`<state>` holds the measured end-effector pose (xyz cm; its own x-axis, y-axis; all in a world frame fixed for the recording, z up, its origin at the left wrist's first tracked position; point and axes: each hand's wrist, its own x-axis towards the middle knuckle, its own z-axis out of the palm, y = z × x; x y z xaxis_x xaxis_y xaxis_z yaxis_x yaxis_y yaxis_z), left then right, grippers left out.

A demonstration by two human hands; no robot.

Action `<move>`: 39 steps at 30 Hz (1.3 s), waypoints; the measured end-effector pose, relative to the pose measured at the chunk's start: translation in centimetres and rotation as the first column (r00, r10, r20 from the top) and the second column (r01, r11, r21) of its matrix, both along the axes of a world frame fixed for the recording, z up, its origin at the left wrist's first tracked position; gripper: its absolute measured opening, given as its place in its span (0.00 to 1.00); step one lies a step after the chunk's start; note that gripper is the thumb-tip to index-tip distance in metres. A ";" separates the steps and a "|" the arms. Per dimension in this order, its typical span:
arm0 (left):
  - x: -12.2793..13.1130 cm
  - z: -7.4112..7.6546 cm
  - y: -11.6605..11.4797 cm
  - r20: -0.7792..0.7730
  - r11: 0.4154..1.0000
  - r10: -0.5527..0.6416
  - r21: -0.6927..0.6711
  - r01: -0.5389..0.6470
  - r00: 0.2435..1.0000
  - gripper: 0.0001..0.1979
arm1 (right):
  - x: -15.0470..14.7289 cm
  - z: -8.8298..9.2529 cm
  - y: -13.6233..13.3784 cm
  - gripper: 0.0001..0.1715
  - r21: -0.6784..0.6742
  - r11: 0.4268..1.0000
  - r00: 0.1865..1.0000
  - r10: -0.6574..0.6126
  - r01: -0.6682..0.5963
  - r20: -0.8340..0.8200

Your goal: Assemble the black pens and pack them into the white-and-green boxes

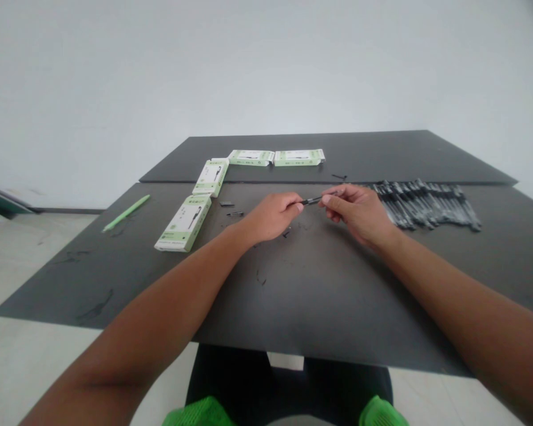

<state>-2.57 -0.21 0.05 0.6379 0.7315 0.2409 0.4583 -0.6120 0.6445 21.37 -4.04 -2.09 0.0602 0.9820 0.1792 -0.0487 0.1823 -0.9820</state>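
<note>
Both hands meet over the middle of the dark table (293,296). A thin black pen (313,200) runs between them. My left hand (273,215) pinches its left end with thumb and forefinger. My right hand (355,212) is closed round its right end, fingers curled. The pen is held just above the table top. A heap of several similar black pens (426,204) lies right of my right hand.
Several white-and-green boxes lie at the left and back: one (184,223) near my left hand, one (212,176) behind it, two (275,157) at the back. A green pen (127,212) lies at far left. Small black parts (231,208) lie by the boxes.
</note>
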 end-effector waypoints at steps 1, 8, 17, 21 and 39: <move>0.0 0.0 0.0 0.000 1.000 0.000 0.001 0.000 1.000 0.14 | 0.0 0.0 0.0 0.22 -0.003 1.000 1.000 -0.004 0.004 0.000; 0.0 0.0 0.0 0.005 1.000 -0.003 0.006 0.003 1.000 0.14 | 0.0 0.1 0.0 0.22 -0.019 1.000 1.000 -0.023 0.023 -0.001; 0.0 -0.1 0.1 0.009 1.000 -0.001 0.002 0.001 1.000 0.14 | -0.1 0.1 0.0 0.16 -0.036 0.998 0.999 -0.042 0.042 0.001; -0.1 -0.2 0.1 0.018 1.000 0.003 0.009 -0.003 1.000 0.14 | 0.4 0.4 0.4 0.12 -0.007 0.994 0.994 -0.111 0.111 -0.021; -0.1 -0.2 0.2 -0.012 1.000 0.018 0.020 -0.018 1.000 0.14 | 4.6 -0.7 2.1 0.21 0.166 0.977 0.048 -0.161 -0.131 0.986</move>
